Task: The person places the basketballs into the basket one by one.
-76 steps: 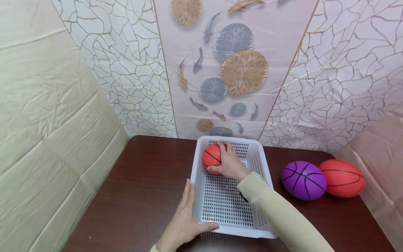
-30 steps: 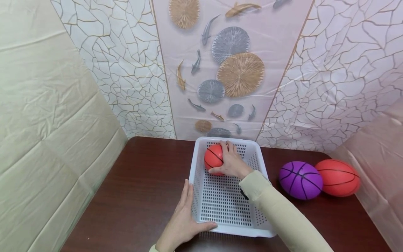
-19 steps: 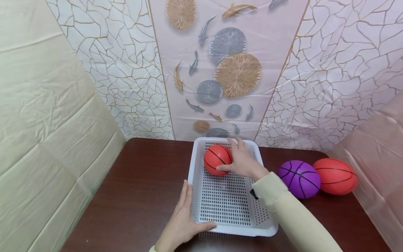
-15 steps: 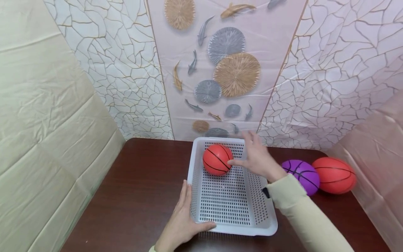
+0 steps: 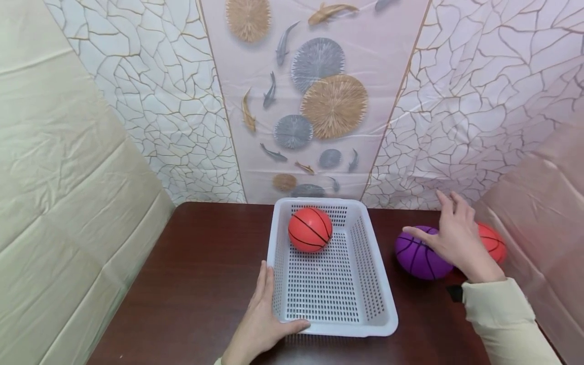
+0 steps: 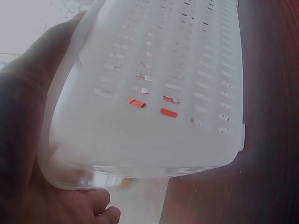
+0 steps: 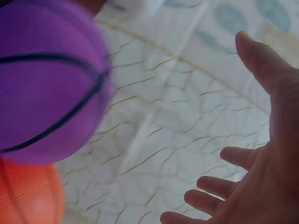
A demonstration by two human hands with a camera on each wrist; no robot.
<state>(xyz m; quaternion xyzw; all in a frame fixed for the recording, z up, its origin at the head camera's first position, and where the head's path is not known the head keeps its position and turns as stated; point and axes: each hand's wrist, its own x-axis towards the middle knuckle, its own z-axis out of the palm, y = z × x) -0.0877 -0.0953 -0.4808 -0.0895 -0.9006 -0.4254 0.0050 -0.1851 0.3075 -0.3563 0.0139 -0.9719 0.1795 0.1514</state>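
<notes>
A red ball with black lines (image 5: 310,230) lies in the far left part of the white perforated basket (image 5: 388,304). My left hand (image 5: 262,317) rests against the basket's near left corner, fingers along the outer side and thumb on the front rim. In the left wrist view, the basket wall (image 6: 140,135) fills the middle. Above the purple ball (image 5: 422,256) my right hand (image 5: 458,241) hovers with spread fingers, holding nothing. The second red ball (image 5: 493,243) is partly hidden behind that hand. In the right wrist view, a gap separates the purple ball (image 7: 46,88) from the fingers.
The dark brown table (image 5: 205,274) stretches left of the basket. A patterned cloth (image 5: 296,101) with fish and discs hangs behind the table's back edge. Pale cloth walls (image 5: 77,228) stand at the left and right sides.
My right hand has let go of the red ball in the basket and moved right, over the purple ball. The left hand stays at the basket corner. The head view has shifted slightly.
</notes>
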